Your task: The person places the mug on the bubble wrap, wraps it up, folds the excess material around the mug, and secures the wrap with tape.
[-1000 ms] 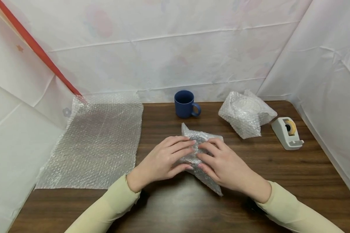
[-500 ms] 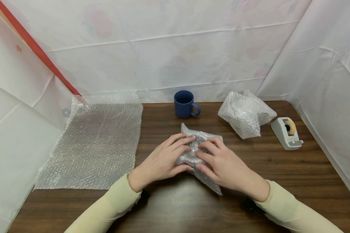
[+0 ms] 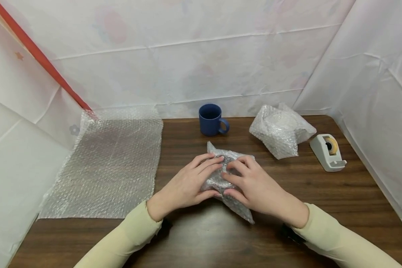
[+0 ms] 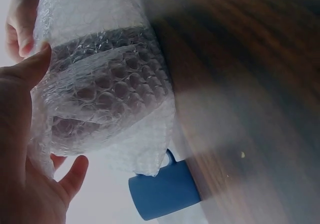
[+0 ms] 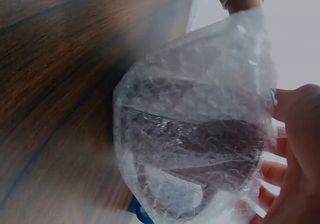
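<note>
Head view: bubble-wrapped bundle (image 3: 217, 181) beneath left fingers (image 3: 206, 164) and right fingers (image 3: 236, 180) (relaxed upon it).

I can't tell home from office; I'm seeing a makeshift curtained booth, printed white sheets (image 3: 201, 67) hanging along 3 edges of a wood-grain table (image 3: 325, 191), tape dispenser (image 3: 321, 152) near the far right corner.

Bundle (image 4: 105, 91) clear w/ bubble pattern; sheet (image 3: 110, 167) same. Mug (image 3: 209, 124) blue. Counter (image 3: 201, 242) dk brn w/ wood grain. Dispenser (image 3: 320, 150) off-wht, tape (image 3: 334, 146) yel. Sleeves (image 3: 124, 236) pale yel-grn. Backdrop (image 3: 187, 70) wht, faint pink blotches.
</note>
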A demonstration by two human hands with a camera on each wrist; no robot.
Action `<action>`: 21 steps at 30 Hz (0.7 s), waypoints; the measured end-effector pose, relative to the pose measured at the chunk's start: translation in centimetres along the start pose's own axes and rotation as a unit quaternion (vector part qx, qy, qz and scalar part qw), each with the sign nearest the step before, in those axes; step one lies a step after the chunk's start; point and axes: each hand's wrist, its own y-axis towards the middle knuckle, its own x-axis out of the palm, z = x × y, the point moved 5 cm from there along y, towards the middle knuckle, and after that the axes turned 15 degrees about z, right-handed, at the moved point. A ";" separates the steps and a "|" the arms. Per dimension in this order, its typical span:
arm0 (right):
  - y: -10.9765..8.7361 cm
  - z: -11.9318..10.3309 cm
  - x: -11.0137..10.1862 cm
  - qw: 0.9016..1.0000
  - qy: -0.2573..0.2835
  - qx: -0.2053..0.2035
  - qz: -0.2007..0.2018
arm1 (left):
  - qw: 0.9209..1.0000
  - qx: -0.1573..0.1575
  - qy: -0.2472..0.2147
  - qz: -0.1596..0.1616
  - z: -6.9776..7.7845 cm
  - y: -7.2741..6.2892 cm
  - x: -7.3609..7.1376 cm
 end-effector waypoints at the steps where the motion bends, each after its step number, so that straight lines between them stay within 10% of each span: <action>1: 0.0 0.0 0.0 1.000 -0.002 -0.001 0.003 | 1.000 0.001 -0.001 -0.001 0.0 0.0 0.0; 21: 0.3 -0.1 -0.1 0.999 0.023 0.019 0.038 | 1.000 0.006 0.013 -0.023 0.1 0.0 -0.1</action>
